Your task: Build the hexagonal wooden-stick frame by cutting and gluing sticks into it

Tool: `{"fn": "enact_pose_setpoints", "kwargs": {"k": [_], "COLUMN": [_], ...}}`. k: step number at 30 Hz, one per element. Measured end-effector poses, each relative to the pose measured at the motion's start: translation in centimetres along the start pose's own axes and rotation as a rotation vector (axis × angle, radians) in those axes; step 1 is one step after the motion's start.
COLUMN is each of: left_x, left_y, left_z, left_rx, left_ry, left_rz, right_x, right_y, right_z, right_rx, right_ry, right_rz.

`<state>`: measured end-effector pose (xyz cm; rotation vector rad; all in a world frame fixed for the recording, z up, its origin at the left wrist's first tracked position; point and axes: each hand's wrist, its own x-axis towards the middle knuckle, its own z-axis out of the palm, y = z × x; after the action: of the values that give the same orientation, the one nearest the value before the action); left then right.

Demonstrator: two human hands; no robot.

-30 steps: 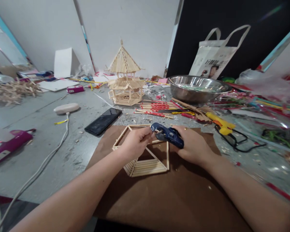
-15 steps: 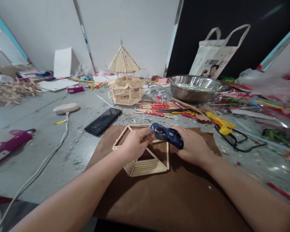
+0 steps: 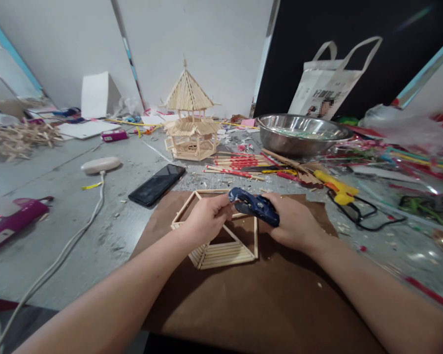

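Note:
My right hand (image 3: 293,221) is closed round a dark blue hand cutter (image 3: 258,206), its jaw end pointing left. At that jaw end my left hand (image 3: 210,216) is pinched together, fingertips close to the tool; whatever lies between them is too small to make out. Beneath both hands, a frame of thin wooden sticks (image 3: 225,255) rests on brown paper (image 3: 225,305). Its near side is filled with sticks laid side by side, while the part behind is open. My left hand and the cutter hide some of the frame.
Behind stands a two-tiered stick pavilion (image 3: 190,118). A black phone (image 3: 157,185) lies left of it, near a white corded device (image 3: 101,165). Red-and-wood sticks (image 3: 239,164), a steel bowl (image 3: 302,137) and a yellow glue gun (image 3: 337,187) are to the right. Loose sticks (image 3: 18,140) pile at far left.
Almost nothing differs. The whole view has shifted very slightly, and both hands keep the same hold and position.

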<state>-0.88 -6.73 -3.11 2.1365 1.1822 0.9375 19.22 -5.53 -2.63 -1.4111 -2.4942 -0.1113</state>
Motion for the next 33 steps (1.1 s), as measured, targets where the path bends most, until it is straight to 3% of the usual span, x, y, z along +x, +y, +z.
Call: {"fn": "enact_pose_setpoints", "kwargs": {"k": [14, 21, 29, 33], "left_x": [0.0, 0.0, 0.1, 0.2], "left_y": [0.4, 0.4, 1.0, 1.1], "left_z": [-0.1, -0.2, -0.7, -1.1], "left_rx": [0.036, 0.027, 0.053, 0.032], "left_ry": [-0.020, -0.028, -0.013, -0.137], "left_rz": [-0.023, -0.009, -0.025, -0.083], "right_x": [-0.1, 0.0, 0.3, 0.8], "right_y": [-0.1, -0.5, -0.1, 2.0], "right_z": [-0.2, -0.7, -1.0, -0.4], "right_rx": [0.019, -0.005, -0.146, -0.205], "right_ry": [-0.021, -0.078, -0.062, 0.022], "right_rz": [-0.016, 0.043, 0.202, 0.305]}}
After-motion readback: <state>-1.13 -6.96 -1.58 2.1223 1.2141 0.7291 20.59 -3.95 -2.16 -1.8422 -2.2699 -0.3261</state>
